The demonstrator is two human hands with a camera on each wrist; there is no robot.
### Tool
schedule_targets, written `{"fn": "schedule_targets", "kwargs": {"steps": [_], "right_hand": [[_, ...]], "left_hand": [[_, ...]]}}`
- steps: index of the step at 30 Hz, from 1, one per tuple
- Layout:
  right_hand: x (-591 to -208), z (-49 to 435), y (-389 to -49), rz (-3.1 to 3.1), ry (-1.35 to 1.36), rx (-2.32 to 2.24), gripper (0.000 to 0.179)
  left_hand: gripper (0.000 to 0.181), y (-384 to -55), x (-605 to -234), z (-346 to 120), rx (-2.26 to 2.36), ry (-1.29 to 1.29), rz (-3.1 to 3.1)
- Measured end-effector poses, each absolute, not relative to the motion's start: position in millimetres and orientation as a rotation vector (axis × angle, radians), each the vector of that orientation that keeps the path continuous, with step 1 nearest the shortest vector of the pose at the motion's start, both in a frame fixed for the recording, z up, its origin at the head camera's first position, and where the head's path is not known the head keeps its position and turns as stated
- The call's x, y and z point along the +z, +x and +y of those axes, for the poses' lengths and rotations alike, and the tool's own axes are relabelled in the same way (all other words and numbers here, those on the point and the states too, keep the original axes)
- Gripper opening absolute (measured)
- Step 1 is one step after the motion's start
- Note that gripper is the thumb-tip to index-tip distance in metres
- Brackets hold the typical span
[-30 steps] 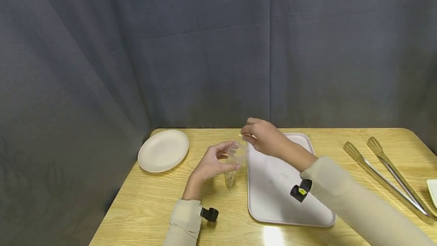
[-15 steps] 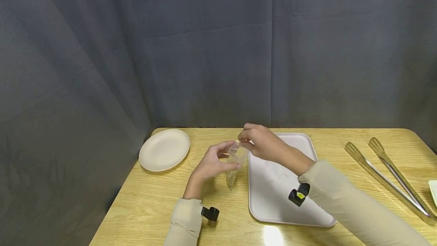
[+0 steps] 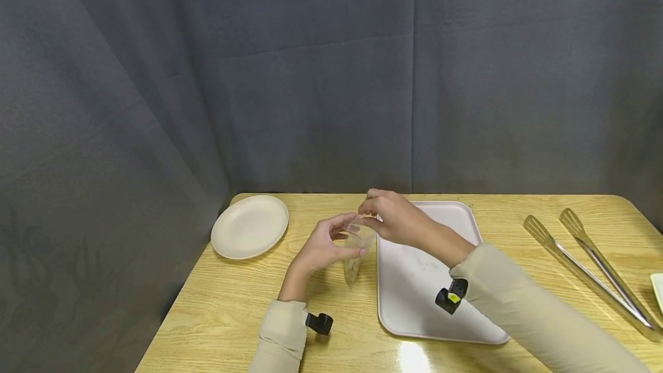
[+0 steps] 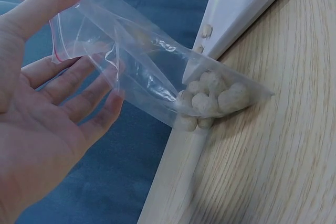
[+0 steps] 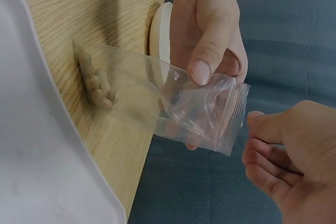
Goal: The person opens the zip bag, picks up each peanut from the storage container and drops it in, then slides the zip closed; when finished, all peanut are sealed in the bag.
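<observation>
My left hand [image 3: 320, 247] holds a clear zip bag [image 4: 149, 80] near its mouth, the thumb on one side and fingers on the other. Several peanuts in their shells [image 4: 210, 98] lie in the bag's lower corner, which hangs just over the wooden table. A faint tan shape shows higher inside the bag, too blurred to identify. My right hand [image 3: 396, 219] is at the bag's mouth. In the right wrist view its fingers [image 5: 273, 174] are loosely bent, thumb and forefinger parted, with nothing visible between them.
A pale tray [image 3: 430, 304] lies right of the bag; small tan bits show against its edge in the left wrist view. Left stands a round plate [image 3: 250, 228]. Metal tongs [image 3: 590, 272] lie at the right, with a white dish [image 3: 658, 289] at the frame's edge.
My right hand has moved left and slightly down, from above the tray to the bag's mouth. The pale piece in its fingertips earlier is no longer visible there. My left hand stays put.
</observation>
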State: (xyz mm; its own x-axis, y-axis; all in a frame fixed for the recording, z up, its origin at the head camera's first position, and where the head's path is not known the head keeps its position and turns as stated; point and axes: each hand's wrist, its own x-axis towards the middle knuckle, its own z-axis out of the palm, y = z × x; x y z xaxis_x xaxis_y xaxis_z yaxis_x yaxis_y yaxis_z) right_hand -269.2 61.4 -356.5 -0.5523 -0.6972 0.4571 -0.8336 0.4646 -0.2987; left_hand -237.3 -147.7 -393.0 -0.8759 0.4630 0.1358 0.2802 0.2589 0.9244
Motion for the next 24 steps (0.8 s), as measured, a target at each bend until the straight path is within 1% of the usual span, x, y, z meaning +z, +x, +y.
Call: {"fn": "schedule_targets", "kwargs": {"steps": [9,15,18,19,24], "right_hand": [[-354,65,-272,-2.445,1.319,0.737,0.012],[-355,84,-294,-2.519,1.168,0.759,0.012],[-365,98,-312,-2.563,1.073,0.761,0.009],[-369,103,-317,-2.590,1.044,0.758,0.004],[-398,124,-335,-2.742,0.909,0.721,0.005]], "left_hand": [[0.072,-236,-392,-149,1.679,0.700,2.362],[0.069,-237,-392,-150,1.701,0.706,2.368],[0.070,-237,-393,-151,1.700,0.700,2.367],[0.070,-236,-393,-151,1.701,0.698,2.363],[0.070,-234,-397,-152,1.720,0.696,2.362]]}}
